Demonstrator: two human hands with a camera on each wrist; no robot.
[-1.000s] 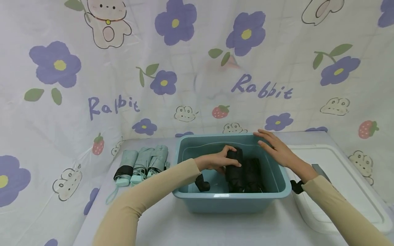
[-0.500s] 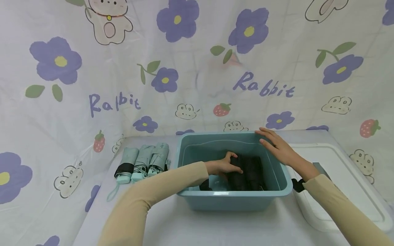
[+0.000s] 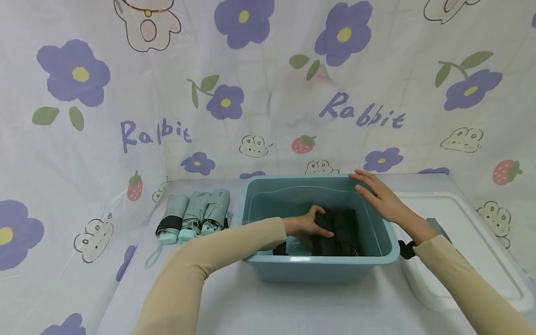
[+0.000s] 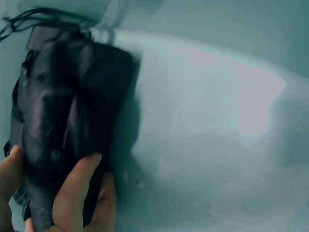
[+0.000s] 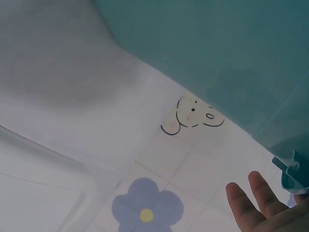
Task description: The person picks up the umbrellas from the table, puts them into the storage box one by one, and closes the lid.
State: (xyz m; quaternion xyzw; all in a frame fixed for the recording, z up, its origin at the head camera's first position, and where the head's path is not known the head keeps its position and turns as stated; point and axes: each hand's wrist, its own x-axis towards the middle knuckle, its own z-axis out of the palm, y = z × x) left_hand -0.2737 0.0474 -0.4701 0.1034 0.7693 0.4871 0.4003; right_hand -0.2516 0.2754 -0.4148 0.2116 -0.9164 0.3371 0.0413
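Inside a blue-green plastic bin (image 3: pixel 318 273), my left hand (image 3: pixel 307 224) grips a black folded umbrella (image 3: pixel 323 245) between thumb and fingers. In the left wrist view, the fingers lie along the sides of this umbrella (image 4: pixel 53 111), whose far end has a thin cord. Another black folded umbrella (image 3: pixel 346 228) lies right beside it, toward the bin's right wall. My right hand (image 3: pixel 383 200) rests at the bin's back right corner, its fingers extended over the rim. In the right wrist view, two straight fingertips show outside the rim (image 5: pixel 295 181).
Several light green folded umbrellas (image 3: pixel 194 216) lie side by side left of the bin, one with a wrist loop (image 3: pixel 153 257). A white lid (image 3: pixel 469 260) lies flat to the right, under my right forearm. A patterned cloth (image 3: pixel 268 107) hangs behind the table.
My left hand has lowered the black umbrella from a raised, tilted position down beside the other one. My right hand stays at the corner. The head view has tipped slightly.
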